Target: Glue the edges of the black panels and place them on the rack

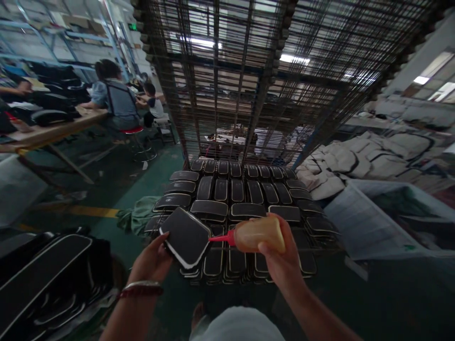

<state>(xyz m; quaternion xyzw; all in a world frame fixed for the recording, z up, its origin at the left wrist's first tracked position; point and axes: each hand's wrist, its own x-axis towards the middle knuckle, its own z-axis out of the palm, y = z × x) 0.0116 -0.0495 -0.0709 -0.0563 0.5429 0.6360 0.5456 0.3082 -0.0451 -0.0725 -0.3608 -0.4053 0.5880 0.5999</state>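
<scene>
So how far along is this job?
Looks done: the rows of dark panels ahead, with pale-lined edges. In hand: one panel in the left hand, partly white-edged; the bottle in the right hand points at it. Left: perhaps more of its edge; the stack at far left, unclear.

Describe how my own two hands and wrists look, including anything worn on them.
The left hand is bare, with a pale, silvery bangle and a dark red bracelet at its wrist. The right hand is bare too, and nothing shows on its wrist. No gloves, and no sleeves show on either forearm.
</scene>
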